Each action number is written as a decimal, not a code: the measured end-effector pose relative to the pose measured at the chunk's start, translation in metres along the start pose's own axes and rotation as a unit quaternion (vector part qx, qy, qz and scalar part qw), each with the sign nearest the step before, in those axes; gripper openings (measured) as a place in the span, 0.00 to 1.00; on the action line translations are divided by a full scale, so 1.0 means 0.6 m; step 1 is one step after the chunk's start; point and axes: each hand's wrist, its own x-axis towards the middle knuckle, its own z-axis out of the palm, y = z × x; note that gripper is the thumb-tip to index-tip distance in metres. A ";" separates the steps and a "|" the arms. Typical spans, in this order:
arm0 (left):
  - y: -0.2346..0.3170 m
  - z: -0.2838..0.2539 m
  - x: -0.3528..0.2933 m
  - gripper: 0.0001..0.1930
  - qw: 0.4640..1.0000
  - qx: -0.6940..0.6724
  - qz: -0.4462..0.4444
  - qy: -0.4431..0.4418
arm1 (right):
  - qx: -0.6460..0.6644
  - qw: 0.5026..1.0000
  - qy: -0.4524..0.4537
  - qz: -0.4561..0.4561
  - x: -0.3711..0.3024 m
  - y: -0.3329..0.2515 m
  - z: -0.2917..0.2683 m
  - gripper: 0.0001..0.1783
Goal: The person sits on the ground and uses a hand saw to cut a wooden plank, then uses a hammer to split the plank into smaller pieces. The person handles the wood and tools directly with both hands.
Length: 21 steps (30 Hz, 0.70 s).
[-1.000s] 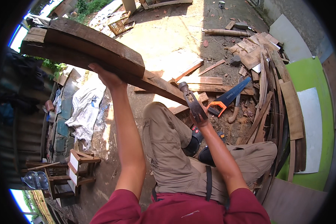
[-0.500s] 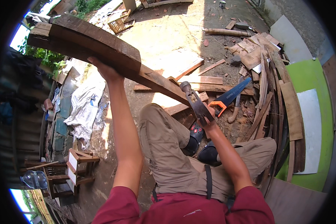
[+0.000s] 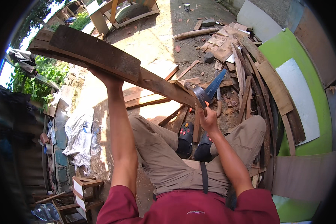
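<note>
My left hand is closed around the underside of a long wooden plank, holding it raised and slanting from upper left down toward my knees. A thicker dark wood block lies along the plank's upper left part. In my right hand is a claw hammer, gripped close below its metal head; much of its handle cannot be seen. The hammer head is beside the plank's lower end; whether they touch I cannot tell. Behind it, a handsaw shows its blue blade, its orange handle mostly hidden.
Several boards lie on the ground ahead of my feet. Long wood strips are piled at the right, by a green panel. At the left are a white cloth and a small wooden frame. A can stands far off.
The view has swung, so the ground things appear shifted left. The hammer has turned in my right hand, its head now sideways near the plank's end. My left hand keeps its hold on the plank.
</note>
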 end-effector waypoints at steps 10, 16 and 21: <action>0.064 0.089 0.009 0.50 0.933 -0.206 -0.059 -0.288 | 0.114 0.983 0.134 -0.053 0.019 0.012 -0.045 0.29; 0.130 0.200 0.012 0.56 0.864 -0.169 -0.066 -0.471 | 0.135 0.977 0.166 -0.015 0.012 0.011 -0.071 0.30; 0.084 0.220 0.011 0.35 0.787 -0.243 -0.166 -0.542 | 0.120 0.980 0.159 0.001 0.007 0.017 -0.071 0.31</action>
